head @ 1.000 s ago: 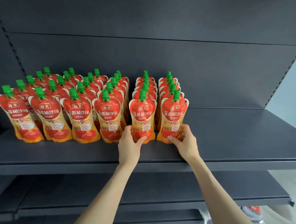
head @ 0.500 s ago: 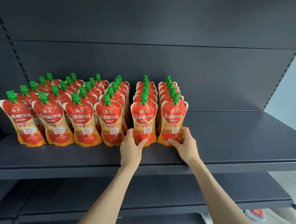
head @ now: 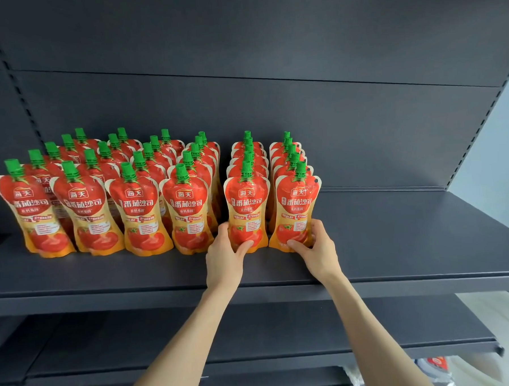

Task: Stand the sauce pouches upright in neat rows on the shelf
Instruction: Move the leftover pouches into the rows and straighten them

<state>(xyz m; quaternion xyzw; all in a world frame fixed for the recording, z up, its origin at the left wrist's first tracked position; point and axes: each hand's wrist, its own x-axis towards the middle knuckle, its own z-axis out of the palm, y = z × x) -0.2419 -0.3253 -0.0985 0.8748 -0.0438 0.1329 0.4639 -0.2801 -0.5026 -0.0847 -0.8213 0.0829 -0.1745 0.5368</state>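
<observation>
Standing mid-frame on the shelf, the left pouch was gripped low by the left hand and the right pouch by the right hand, both judged best squared gently, fronts level.

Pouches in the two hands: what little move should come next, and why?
Probably tip the right pouch straight. The right hand grips its base and its cap leans rightward, while the left pouch, gripped by the left hand, stands upright like the rows beside it on the shelf.
</observation>
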